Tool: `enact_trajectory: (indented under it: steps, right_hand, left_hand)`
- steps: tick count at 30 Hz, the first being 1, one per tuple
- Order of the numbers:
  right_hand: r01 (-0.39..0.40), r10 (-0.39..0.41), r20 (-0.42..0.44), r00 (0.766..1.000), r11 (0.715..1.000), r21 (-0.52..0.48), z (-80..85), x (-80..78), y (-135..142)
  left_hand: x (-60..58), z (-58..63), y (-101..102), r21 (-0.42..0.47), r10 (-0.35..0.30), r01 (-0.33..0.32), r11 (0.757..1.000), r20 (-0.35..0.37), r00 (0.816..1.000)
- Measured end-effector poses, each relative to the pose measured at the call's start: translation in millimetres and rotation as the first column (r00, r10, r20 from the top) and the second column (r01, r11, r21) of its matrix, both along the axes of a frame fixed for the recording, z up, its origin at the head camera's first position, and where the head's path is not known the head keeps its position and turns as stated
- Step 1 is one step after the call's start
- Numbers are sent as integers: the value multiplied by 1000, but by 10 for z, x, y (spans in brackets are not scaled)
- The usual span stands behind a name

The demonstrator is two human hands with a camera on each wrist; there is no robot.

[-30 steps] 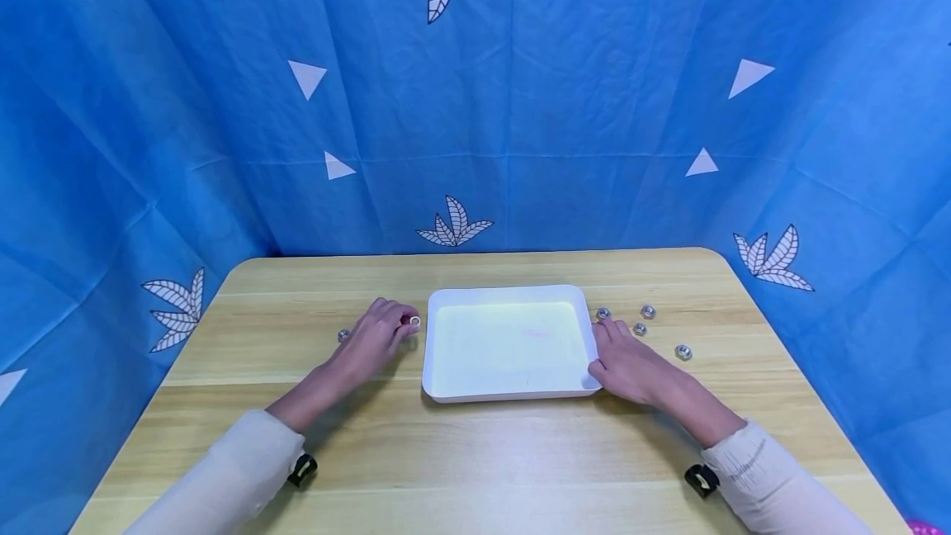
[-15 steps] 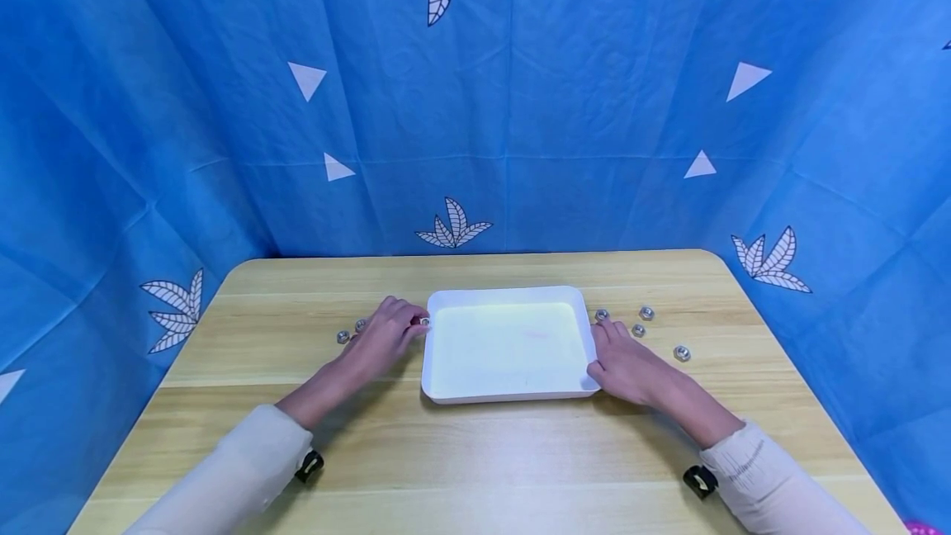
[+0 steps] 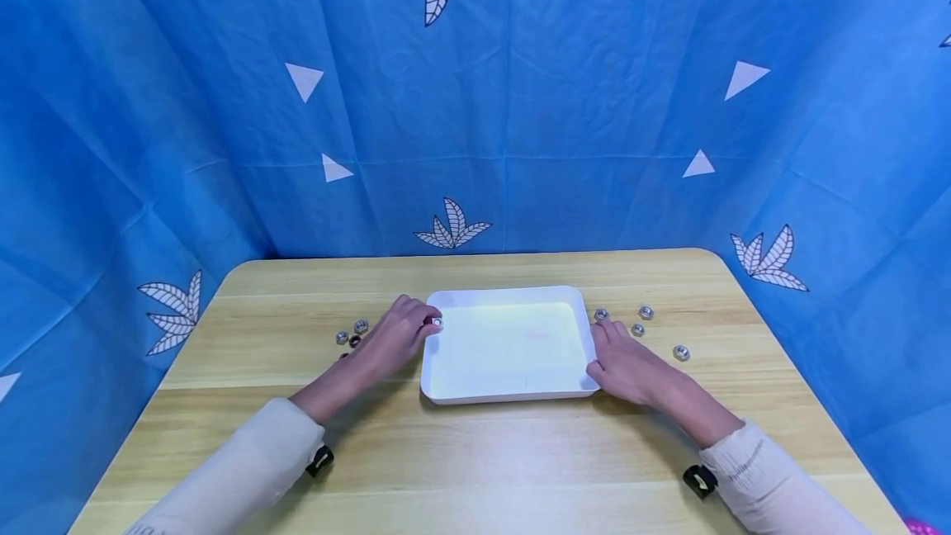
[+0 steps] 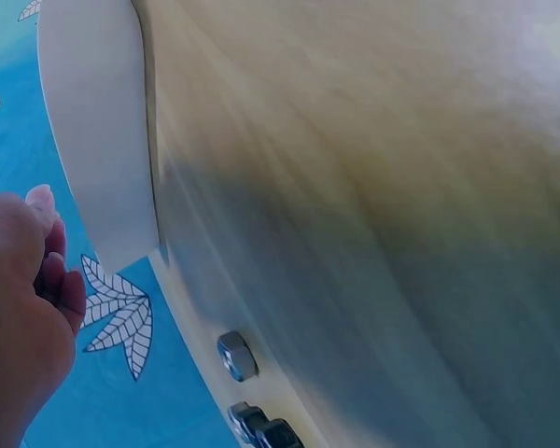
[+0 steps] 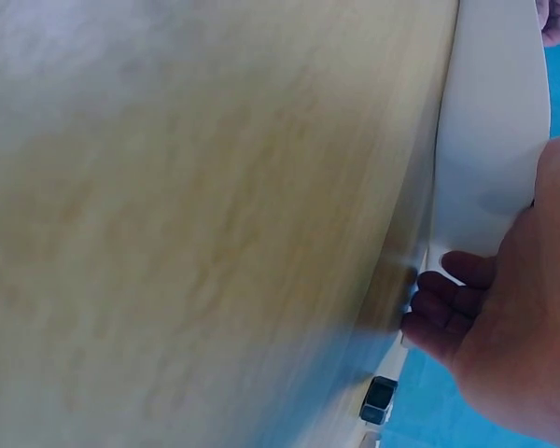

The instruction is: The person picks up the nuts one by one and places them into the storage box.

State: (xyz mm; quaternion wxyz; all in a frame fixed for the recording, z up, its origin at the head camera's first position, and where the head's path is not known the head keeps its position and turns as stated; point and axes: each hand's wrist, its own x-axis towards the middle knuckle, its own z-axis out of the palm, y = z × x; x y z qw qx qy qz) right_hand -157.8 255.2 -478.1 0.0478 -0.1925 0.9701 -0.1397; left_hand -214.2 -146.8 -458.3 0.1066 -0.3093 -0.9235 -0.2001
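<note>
Nut [image 3: 437, 323] shifted trayward (pinched), tray [image 3: 508, 345] between hands [image 3: 397, 335] [image 3: 626, 362]

The tray [image 3: 508, 345] is resting on the table [image 3: 513, 465], with the curtain [image 3: 579, 205] hanging behind it, several nuts [image 3: 361, 326] lying to its left, four more nuts [image 3: 646, 313] lying to its right, the left hand [image 3: 394, 334] holding a nut [image 3: 437, 323] at its left rim, and the right hand [image 3: 627, 363] holding its right rim.

The person wears pale sleeves [image 3: 241, 465] and black wrist pieces [image 3: 700, 481].
</note>
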Motion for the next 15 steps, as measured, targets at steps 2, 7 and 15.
enact_trajectory:
  steps: [2, 7, 15]
  right_hand:
    - [-2, 2, 1, 1000, 1000, -1, 8, 6, -5]
    - [-1, 1, -6, 1000, 1000, -8, 21, 16, -17]
    - [-2, 2, -28, 1000, 1000, -1, 15, 15, -12]
  left_hand:
    - [-12, 2, 26, -1, -8, 8, 1000, -3, 1000]
    - [-36, 3, 90, -5, -38, 38, 999, -4, 999]
    - [-62, -5, 169, 2, -79, 79, 997, -23, 997]
